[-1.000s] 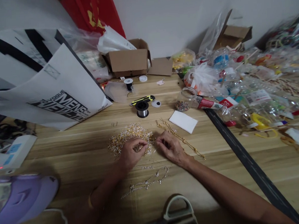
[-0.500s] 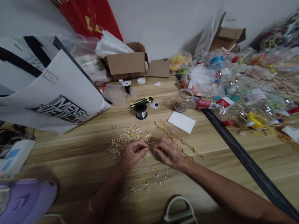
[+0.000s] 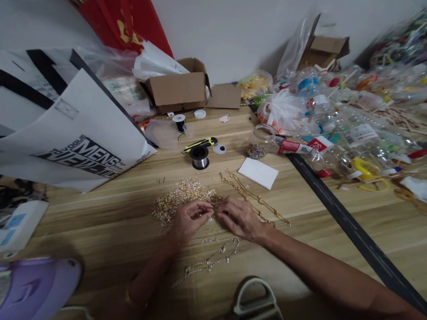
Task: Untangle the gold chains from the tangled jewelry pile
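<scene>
Fingertips of my left hand (image 3: 191, 221) are pinched together at the near right edge of a pile of small gold and silver jewellery findings (image 3: 175, 197). My right hand (image 3: 239, 217) is closed close beside it, its fingers curled and facing the left fingertips. Whatever either hand holds is too small or hidden to make out. Beyond the right hand lies a gold chain (image 3: 245, 190) with beads, partly covered by that hand. Toward me lie a silver chain (image 3: 209, 266) with round ornaments and a shorter silver chain piece (image 3: 203, 240).
Scissors (image 3: 256, 303) lie at the near edge. A wire spool (image 3: 200, 158), a yellow-black utility knife (image 3: 199, 144), a white card (image 3: 258, 173) and a jar of beads (image 3: 258, 144) stand beyond the hands. Plastic bottles (image 3: 361, 135) crowd the right; a purple iron (image 3: 36, 294) sits left.
My right hand has shifted slightly left, closer to the left fingertips. The whole view has moved a little; the chains and pile look the same.
</scene>
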`<state>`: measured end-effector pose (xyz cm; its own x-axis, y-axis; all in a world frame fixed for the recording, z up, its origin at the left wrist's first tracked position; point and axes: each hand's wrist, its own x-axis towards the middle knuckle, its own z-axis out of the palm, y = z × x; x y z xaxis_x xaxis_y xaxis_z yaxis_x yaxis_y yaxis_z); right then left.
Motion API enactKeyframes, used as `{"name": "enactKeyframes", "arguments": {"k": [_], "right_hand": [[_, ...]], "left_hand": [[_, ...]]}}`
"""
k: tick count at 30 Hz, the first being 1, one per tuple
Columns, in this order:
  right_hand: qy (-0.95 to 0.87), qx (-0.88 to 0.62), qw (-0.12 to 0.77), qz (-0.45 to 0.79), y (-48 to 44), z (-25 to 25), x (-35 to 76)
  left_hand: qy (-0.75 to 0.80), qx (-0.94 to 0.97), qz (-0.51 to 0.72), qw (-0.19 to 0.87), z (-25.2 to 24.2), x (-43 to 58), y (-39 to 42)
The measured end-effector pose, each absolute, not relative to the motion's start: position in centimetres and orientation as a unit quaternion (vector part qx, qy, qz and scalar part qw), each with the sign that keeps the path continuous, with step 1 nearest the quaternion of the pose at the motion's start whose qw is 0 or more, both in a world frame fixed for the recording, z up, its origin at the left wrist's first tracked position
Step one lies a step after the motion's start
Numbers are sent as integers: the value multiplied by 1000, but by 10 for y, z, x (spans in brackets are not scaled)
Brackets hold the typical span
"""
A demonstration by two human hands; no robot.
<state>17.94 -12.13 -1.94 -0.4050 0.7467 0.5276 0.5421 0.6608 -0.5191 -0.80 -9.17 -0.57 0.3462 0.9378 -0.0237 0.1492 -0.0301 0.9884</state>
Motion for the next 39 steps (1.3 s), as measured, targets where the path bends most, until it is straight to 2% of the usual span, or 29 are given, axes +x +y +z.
{"name": "enactKeyframes", "arguments": {"k": [25, 39], "right_hand": [[-837, -375, 385, 102, -120, -25, 180], [-838, -372, 386, 100, -120, -23, 179]], "left_hand": [[421, 671, 385, 473, -11, -8, -93], [425, 636, 378, 521, -7, -7, -93]]}}
